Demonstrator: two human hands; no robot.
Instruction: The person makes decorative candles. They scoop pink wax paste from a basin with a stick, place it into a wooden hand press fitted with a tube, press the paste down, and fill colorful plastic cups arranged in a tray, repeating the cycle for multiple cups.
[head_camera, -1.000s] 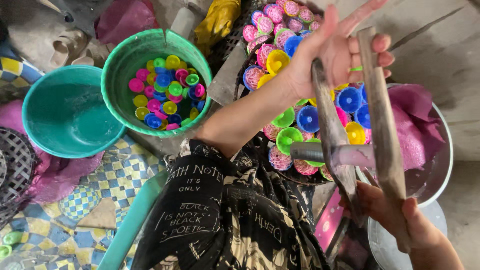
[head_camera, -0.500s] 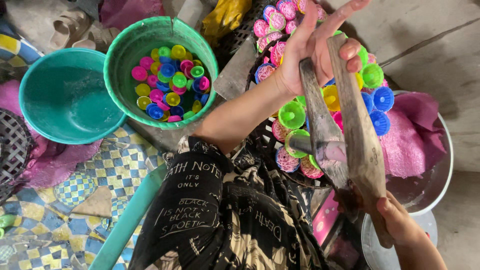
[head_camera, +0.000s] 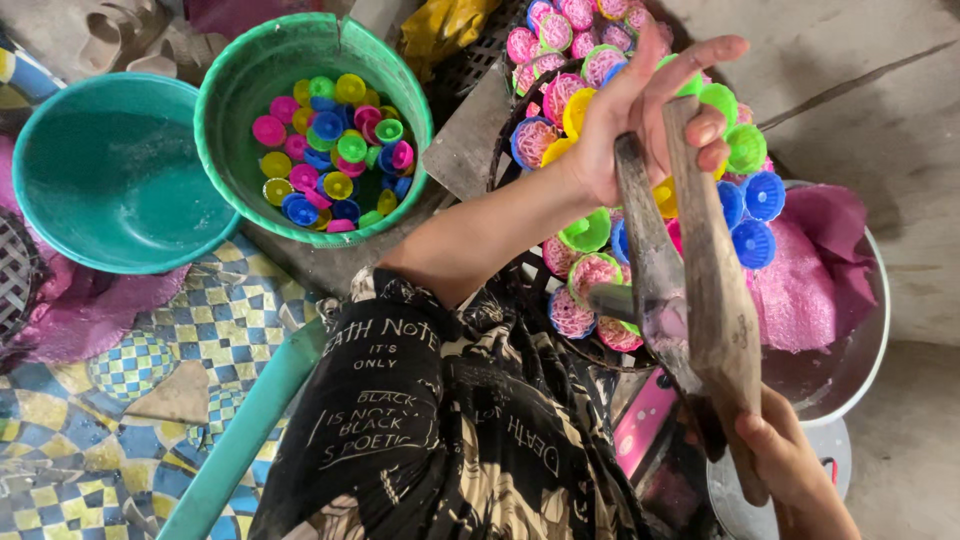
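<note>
A patterned checked mat (head_camera: 230, 320) is spread over the floor, and on its upper edge a teal basin (head_camera: 110, 175) is set just beside a green bucket (head_camera: 300, 60) that is partly filled with small coloured caps (head_camera: 335, 155). To the right, a dark basket (head_camera: 520, 110) heaped with pink scrubber pads (head_camera: 585, 270) is placed against a metal bowl (head_camera: 850, 340) lined with pink netting (head_camera: 800, 290). A long wooden tool (head_camera: 710, 270) with a metal blade is gripped at its lower end by the right hand (head_camera: 790, 470), closed around the handle. Its upper end is touched by the left hand (head_camera: 640, 120), fingers spread loosely; whether it is truly grasped cannot be told.
</note>
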